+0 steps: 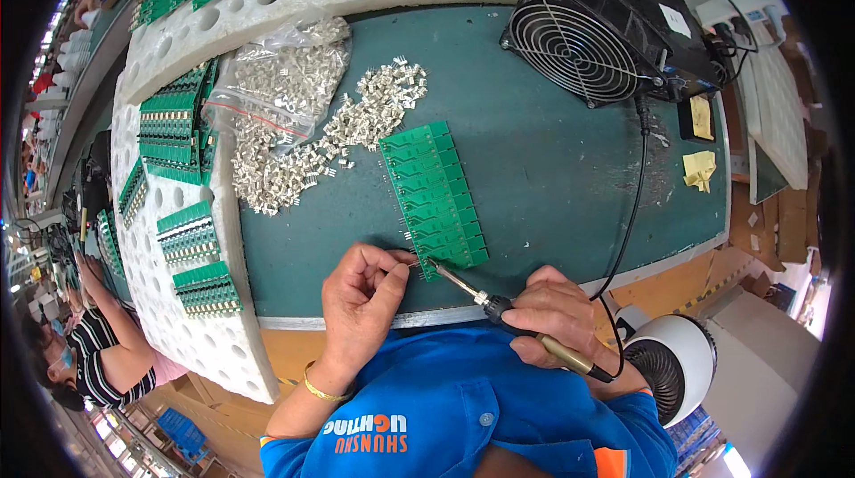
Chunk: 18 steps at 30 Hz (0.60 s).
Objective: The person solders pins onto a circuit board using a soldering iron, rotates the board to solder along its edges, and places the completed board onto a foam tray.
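A green circuit board panel [436, 188], split into several strips, lies on the dark green mat in front of me. My right hand [557, 318] is wrapped round a soldering iron [492, 305]. Its metal tip reaches the near end of the panel. At that panel's lower left corner, my left hand [363, 295] is closed in a pinch, thumb against fingers. Whatever sits between those fingertips is too small to make out. White pin connectors [378, 104] are heaped beyond the panel to the left, and a few pins show along its left edge.
A clear plastic bag [289, 73] of connectors lies on the heap. White foam racks [191, 335] with more green boards border the left and far sides. A black fan [574, 46] stands far right, near a yellow sponge [699, 171]. The iron's cable [634, 211] crosses the right side. A co-worker [107, 344] sits left.
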Tool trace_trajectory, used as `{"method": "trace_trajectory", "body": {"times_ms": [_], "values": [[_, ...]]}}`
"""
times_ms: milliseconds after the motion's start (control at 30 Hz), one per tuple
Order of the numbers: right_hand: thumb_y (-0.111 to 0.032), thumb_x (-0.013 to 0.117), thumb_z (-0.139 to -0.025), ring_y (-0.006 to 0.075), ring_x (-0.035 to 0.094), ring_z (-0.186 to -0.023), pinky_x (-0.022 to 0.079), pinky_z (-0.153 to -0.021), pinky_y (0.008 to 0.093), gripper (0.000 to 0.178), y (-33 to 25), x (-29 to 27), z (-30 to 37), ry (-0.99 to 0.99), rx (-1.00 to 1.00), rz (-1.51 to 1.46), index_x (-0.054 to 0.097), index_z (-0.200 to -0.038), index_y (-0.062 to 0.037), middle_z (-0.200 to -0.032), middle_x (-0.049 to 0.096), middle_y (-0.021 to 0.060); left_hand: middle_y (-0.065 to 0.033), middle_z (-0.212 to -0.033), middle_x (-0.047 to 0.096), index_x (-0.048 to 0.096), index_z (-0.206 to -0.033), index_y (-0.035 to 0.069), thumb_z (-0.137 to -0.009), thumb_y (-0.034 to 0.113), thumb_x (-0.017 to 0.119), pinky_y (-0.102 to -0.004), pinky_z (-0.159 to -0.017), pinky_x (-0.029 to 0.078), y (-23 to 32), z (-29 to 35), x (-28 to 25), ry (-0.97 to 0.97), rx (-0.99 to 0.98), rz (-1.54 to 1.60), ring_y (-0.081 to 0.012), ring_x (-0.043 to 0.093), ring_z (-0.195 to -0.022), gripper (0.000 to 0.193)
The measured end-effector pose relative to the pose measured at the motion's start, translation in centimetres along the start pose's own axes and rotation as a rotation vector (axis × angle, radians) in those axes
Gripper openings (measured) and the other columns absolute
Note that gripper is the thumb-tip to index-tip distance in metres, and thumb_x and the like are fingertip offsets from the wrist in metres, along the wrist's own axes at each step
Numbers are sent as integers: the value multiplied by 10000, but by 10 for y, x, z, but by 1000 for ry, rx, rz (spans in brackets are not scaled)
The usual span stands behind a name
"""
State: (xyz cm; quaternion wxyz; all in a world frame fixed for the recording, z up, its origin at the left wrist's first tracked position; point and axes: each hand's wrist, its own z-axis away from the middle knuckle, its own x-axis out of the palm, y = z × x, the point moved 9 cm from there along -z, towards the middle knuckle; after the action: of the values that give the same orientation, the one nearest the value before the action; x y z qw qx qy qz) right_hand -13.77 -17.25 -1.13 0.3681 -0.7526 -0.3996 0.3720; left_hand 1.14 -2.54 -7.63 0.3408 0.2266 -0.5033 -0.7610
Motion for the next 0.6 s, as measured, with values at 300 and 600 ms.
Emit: {"method": "trace_trajectory", "body": {"times_ms": [300,600], "values": [[-190,730,-812,207,599,-590,442,-578,326,258,0,3,-2,-41,11,20,647,-1001,-35,-713,627,83,-65,-964,647,559,-856,9,-872,14,623,-174,-546,344,2,4,-3,70,41,-51,5,383,-592,65],[-165,740,-787,207,599,-593,440,-587,331,275,0,7,-7,-70,13,51,642,-1008,-34,-729,634,82,-43,-856,621,596,-813,-3,-827,-7,669,-201,-488,365,9,5,-10,172,181,-203,-41,423,-542,74]]}}
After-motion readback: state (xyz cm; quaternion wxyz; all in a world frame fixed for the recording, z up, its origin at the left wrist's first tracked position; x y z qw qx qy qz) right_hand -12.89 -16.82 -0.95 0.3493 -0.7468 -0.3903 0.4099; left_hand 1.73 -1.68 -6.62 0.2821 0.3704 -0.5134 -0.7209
